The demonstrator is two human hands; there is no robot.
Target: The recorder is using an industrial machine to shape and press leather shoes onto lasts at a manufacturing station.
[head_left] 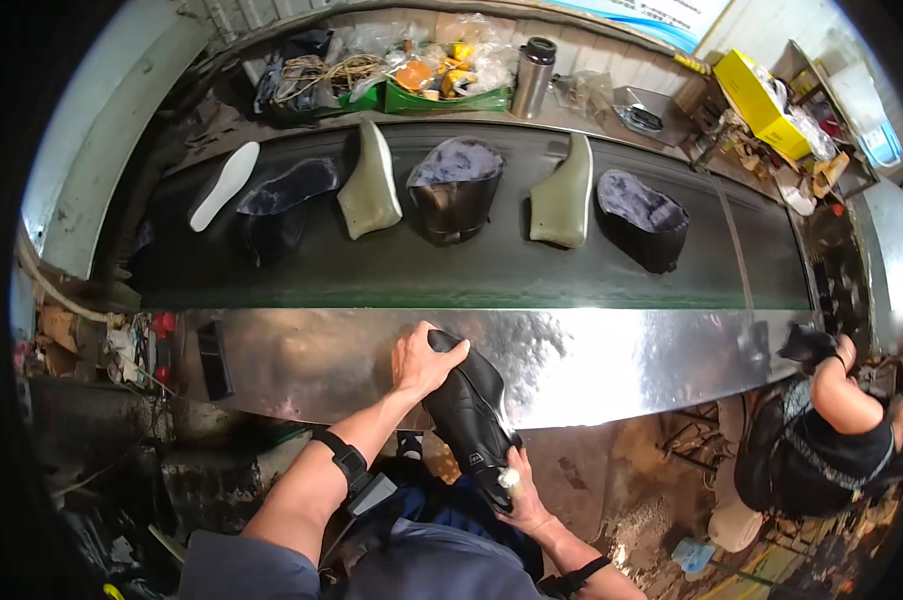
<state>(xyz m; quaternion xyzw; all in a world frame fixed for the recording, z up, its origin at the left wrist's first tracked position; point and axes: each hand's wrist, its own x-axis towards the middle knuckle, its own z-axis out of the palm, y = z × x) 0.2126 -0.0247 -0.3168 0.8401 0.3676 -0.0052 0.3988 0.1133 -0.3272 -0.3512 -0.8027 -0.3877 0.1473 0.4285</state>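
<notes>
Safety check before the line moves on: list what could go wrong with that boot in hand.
The black boot rests on the steel ledge, held only at its ends by the left hand and right hand; it might slip off. The left hand is close to the conveyor belt, so reaching risks contact.

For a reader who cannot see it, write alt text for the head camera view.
Both hands, left hand and right hand, grip a glossy black leather boot upper against a shiny metal bench edge. Beyond, a dark conveyor belt carries more boot uppers and pale green lasts.
</notes>
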